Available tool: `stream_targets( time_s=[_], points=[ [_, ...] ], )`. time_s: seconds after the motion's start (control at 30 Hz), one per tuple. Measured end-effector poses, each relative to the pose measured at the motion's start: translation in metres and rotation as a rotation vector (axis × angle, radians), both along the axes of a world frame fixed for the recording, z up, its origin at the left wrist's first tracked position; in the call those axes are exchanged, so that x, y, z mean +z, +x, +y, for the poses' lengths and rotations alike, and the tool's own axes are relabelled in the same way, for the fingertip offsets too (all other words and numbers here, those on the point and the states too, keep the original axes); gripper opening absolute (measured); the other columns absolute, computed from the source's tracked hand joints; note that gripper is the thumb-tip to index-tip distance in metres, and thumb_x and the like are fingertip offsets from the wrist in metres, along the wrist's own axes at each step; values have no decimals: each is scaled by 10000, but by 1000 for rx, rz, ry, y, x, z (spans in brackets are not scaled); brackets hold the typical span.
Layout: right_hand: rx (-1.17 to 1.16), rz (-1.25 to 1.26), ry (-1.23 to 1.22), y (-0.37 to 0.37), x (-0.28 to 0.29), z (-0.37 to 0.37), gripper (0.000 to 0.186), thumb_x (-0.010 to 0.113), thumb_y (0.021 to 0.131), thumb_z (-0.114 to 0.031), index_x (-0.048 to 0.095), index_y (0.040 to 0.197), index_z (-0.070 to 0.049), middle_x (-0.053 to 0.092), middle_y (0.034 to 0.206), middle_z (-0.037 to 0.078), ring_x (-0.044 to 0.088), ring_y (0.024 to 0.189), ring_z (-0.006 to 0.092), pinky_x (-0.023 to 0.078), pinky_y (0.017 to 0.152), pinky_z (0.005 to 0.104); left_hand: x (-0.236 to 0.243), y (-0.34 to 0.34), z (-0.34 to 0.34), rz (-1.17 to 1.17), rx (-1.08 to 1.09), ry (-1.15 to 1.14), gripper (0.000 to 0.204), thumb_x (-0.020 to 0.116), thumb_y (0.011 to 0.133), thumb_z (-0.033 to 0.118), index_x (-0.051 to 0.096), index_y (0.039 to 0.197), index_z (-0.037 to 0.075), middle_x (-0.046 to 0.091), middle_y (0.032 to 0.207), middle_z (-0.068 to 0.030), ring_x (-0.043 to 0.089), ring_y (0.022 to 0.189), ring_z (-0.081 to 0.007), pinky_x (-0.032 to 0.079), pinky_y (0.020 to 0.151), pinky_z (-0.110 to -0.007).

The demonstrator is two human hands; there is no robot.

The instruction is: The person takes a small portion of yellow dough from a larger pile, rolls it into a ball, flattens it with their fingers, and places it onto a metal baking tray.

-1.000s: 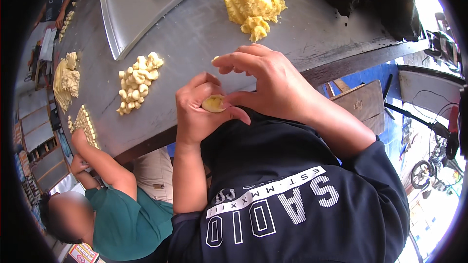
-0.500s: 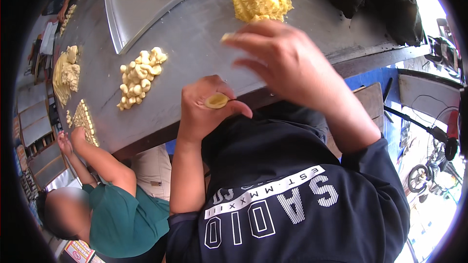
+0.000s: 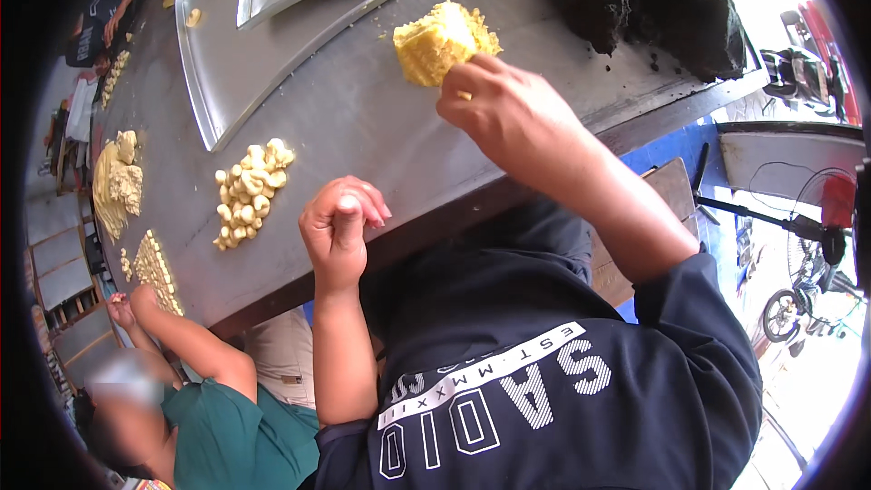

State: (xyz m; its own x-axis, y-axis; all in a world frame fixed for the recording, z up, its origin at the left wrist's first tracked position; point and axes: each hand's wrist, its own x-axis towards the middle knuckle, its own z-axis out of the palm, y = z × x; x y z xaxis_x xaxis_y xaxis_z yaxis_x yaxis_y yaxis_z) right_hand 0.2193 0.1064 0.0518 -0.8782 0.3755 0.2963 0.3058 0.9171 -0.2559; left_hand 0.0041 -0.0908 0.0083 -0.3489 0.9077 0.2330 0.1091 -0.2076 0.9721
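Observation:
My right hand (image 3: 504, 113) reaches over the metal table to a rough, crumbly yellow lump of filling or dough (image 3: 443, 44). Its fingers are bent together against the lump's near right edge, and a small yellow bit (image 3: 464, 95) shows between them. My left hand (image 3: 343, 227) is raised by the table's near edge, fingers curled over and thumb folded in; whatever lies inside is hidden. Left of it sits a pile of small, smooth, pale dough balls (image 3: 252, 195).
Metal trays (image 3: 213, 122) with a few dough pieces lie at the far left. A black crumbly mass (image 3: 671, 14) is at the far right. At left, a co-worker in a green shirt (image 3: 231, 426) handles pieces beside rows of dough (image 3: 156, 272) and a pale dough heap (image 3: 118, 181).
My right hand has gone from above the table edge to the yellow lump, its fingers closing. My left hand, which showed a flattened, hollowed dough piece, has curled its fingers so that none shows.

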Motion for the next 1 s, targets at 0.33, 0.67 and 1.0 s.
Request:
stream_targets(
  time_s=[0.33,0.67,1.0],
  points=[
    [60,-23,119,-12,-15,16,209,693,970,-161,769,1145,-76,727,1136,65,746,1101,264,679,853,399,23,6,-7,391,-15,-183,127,726,1149,104,719,1080,-3,723,1289,-158,704,1027,-230,610,821,-366],
    [-6,92,-74,15,-9,-6,272,708,944,-80,788,1204,-61,782,1256,98,755,1149,317,647,943,440,1,1,4,441,61,-110,625,788,1057,-68,613,1655,-13,867,1261,-195,821,1113,-251,666,1024,-396],
    [-128,185,-70,14,-20,-7,317,887,925,-142,859,1241,-151,733,1218,70,716,1130,313,620,989,435,3,-23,-9,335,-118,-201,558,844,985,-88,767,1520,49,883,1215,-123,744,915,-133,665,880,-292]
  ],
)
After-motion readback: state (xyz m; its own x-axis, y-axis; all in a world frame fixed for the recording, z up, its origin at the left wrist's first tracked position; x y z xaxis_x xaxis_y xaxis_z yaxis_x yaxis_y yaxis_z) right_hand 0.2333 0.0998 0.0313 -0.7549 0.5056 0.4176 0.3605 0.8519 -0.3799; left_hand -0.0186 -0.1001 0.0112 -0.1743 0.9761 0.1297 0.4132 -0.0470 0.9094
